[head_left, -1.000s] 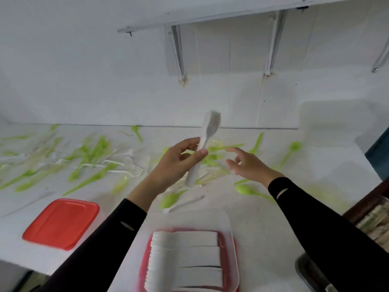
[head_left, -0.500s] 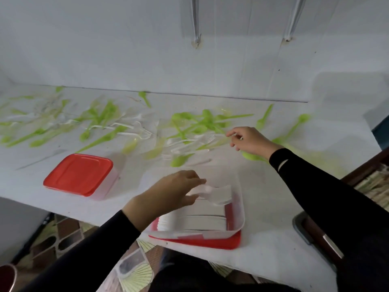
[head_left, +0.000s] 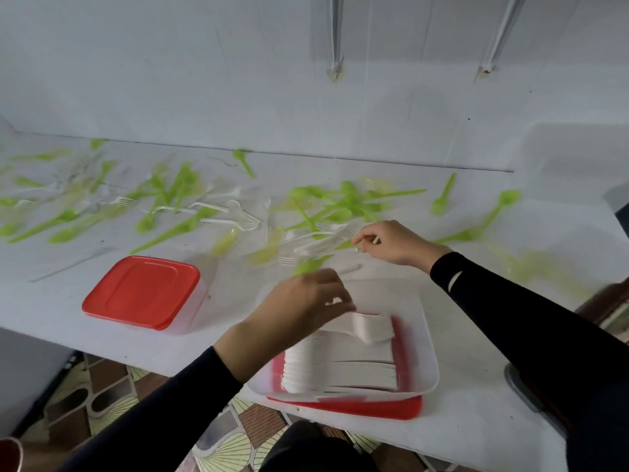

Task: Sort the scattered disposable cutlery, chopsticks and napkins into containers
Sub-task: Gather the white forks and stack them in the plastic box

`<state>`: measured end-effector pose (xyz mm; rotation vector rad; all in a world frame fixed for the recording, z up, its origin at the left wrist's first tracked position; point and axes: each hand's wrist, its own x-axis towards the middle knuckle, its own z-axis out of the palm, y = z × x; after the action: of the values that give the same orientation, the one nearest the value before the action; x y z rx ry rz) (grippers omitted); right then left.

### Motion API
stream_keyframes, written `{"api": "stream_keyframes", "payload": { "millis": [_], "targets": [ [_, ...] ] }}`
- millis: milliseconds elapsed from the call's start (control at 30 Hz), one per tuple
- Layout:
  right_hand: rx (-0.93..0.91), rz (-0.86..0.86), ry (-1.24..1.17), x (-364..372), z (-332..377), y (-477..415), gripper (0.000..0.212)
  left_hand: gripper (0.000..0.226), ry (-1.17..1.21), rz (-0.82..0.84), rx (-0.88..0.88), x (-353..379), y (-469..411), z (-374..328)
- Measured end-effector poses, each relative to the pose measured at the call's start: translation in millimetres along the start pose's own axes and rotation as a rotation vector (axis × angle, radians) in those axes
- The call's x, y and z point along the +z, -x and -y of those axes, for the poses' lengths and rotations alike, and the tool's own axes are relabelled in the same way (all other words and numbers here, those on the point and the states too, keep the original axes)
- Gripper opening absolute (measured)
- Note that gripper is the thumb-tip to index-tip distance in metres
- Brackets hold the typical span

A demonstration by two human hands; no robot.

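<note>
A clear open container [head_left: 427, 338] sits on its red lid at the table's front edge, with stacked white cutlery [head_left: 340, 369] inside. My left hand [head_left: 303, 304] is over the container and grips the handles of a bunch of white forks [head_left: 372, 328], tines pointing right, just above the stack. My right hand [head_left: 391, 245] is farther back and pinches a white fork [head_left: 323, 245] lying among the scattered pieces. Green spoons [head_left: 340, 206] and more white forks [head_left: 235, 216] are spread across the white table.
A closed container with a red lid [head_left: 143, 291] stands front left. The wall runs close behind the table, with two shelf brackets above. The table's front edge drops to a patterned floor [head_left: 112, 396]. A dark object [head_left: 524, 390] shows at the right edge.
My left hand has brought the white forks down from mid-air into the container. My right hand has reached to the scattered pile and pinched a white fork. The camera tilted downward.
</note>
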<state>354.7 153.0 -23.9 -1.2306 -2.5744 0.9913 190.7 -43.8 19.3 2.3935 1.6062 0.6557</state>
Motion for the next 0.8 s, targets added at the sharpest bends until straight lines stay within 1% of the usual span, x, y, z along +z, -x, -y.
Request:
{"api": "stream_keyframes", "payload": {
  "millis": [67,167,200,267,333,433,500,600,667,733,800],
  "targets": [
    [-0.053,0.03,0.07,7.5,11.5,-10.7,0.025,0.026,0.056,-0.068,-0.059,-17.7,-7.0,17.6],
    [-0.096,0.15,0.234,15.4,25.6,-21.1,0.03,0.026,0.043,-0.113,-0.209,-36.0,-15.4,60.4],
    [-0.099,0.175,0.271,17.5,29.6,-24.5,0.03,0.022,0.043,-0.087,-0.288,-38.6,-17.2,77.0],
    [-0.113,0.17,0.288,22.2,36.3,-29.3,0.027,0.014,0.033,-0.006,-0.431,-34.5,-18.8,104.0],
    [-0.144,0.146,0.291,28.4,43.4,-35.4,0.024,0.012,0.039,0.033,-0.498,-23.9,-21.3,123.4],
    [-0.179,0.205,0.339,38.0,53.8,-41.0,0.028,0.02,0.086,0.037,-0.504,-4.4,-29.7,135.0],
    [-0.178,0.244,0.368,42.6,55.8,-45.1,0.031,0.021,0.099,0.062,-0.482,5.7,-40.5,136.0],
    [-0.149,0.253,0.368,41.4,51.1,-48.0,0.027,0.019,0.081,0.158,-0.439,16.3,-57.9,137.5],
    [-0.109,0.255,0.335,38.7,43.2,-47.2,0.025,0.024,0.077,0.224,-0.411,20.6,-66.4,140.9],
    [-0.077,0.241,0.317,35.7,36.8,-43.2,0.027,0.024,0.078,0.246,-0.395,24.1,-71.4,144.6],
    [-0.065,0.229,0.303,34.8,31.4,-40.6,0.032,0.024,0.081,0.266,-0.415,26.9,-74.5,147.7]
  ]
}}
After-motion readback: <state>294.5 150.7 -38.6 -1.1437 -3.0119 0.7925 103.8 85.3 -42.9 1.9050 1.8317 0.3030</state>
